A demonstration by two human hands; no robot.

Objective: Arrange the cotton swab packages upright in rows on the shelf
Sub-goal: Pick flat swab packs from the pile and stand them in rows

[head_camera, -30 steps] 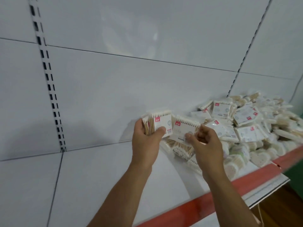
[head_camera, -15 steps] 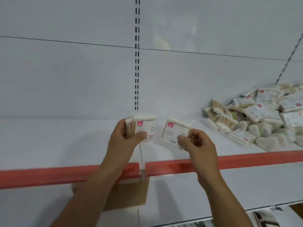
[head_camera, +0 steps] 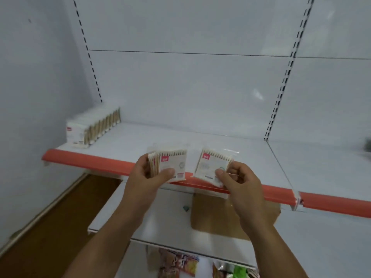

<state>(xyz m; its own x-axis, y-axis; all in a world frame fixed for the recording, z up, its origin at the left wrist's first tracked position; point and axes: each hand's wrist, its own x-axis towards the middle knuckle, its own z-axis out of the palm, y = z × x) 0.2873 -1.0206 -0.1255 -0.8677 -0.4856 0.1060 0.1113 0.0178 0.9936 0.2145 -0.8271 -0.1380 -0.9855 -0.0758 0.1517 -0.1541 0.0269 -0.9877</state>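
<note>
My left hand (head_camera: 148,178) grips a small stack of cotton swab packages (head_camera: 172,161), thumb across the front one. My right hand (head_camera: 239,180) pinches a single cotton swab package (head_camera: 210,164) by its lower right corner. Both are held in front of the red front edge of the white shelf (head_camera: 200,143). A row of upright packages (head_camera: 94,127) stands at the shelf's far left end, against the side wall.
A lower white shelf (head_camera: 166,221) carries a piece of brown cardboard (head_camera: 218,213). Colourful snack packets (head_camera: 180,261) lie beneath it. Brown floor (head_camera: 56,227) shows at lower left. Slotted uprights (head_camera: 281,93) run up the back panel.
The view has swung left: the loose pile of packages on the right has left the frame and the upright row at the left has come into view. Both hands keep their packages.
</note>
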